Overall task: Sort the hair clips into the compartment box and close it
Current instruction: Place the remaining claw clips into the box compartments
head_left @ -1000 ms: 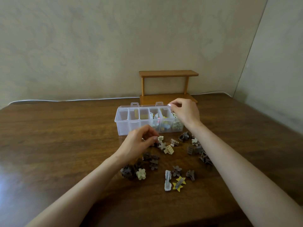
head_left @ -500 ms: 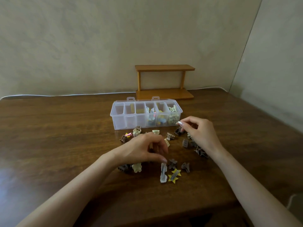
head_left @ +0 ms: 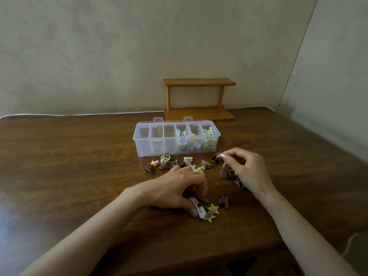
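Observation:
A clear compartment box [head_left: 143, 145] stands open on the table, its lid hanging behind. Its three right-hand cells hold pastel clips. Several loose hair clips [head_left: 165, 161] lie scattered in front of it, brown and cream. My left hand [head_left: 175, 189] curls down over the nearest clips; thumb and fingers pinch a white snap clip [head_left: 199, 211] beside a yellow star clip [head_left: 211, 213]. My right hand [head_left: 248, 170] hovers to the right with loosely bent fingers. Its index fingertip touches a brown claw clip [head_left: 215, 158], the thumb apart from it.
A small wooden two-tier shelf [head_left: 199, 82] stands against the wall behind the box. A white cable [head_left: 79, 114] runs along the back edge of the dark wooden table [head_left: 69, 166]. More brown clips [head_left: 224, 201] lie between my hands.
My right hand came back from the box's right cell to the brown clip on the table. My left hand moved toward me from the pile and lowered onto the white snap clip.

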A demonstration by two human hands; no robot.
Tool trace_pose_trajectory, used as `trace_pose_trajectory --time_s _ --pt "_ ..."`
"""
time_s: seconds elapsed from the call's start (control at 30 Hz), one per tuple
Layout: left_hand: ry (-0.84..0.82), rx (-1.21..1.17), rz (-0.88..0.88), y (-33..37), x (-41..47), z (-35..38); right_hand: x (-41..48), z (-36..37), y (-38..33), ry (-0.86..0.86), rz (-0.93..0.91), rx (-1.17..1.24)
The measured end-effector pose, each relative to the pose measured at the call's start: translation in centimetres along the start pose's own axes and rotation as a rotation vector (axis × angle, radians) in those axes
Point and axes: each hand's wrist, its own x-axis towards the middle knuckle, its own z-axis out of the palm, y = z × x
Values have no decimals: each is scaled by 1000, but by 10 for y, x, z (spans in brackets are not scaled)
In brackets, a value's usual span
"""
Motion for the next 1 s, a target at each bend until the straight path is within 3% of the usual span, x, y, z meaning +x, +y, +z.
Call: trace_pose_trajectory --time_s 0.23,0.53,0.67,0.87,1.0 --pt "7 16 22 13 0 3 0 -3 2 46 9 24" --pt "-45 178 185 23 4 9 2 -5 4 97 23 41" --pt "77 288 141 16 5 9 2 -5 4 103 30 39" --pt "356 399 -68 -13 8 11 3 -5 3 106 36 44" --pt "452 350 -146 -23 10 13 2 -2 -2 -14 6 -7"
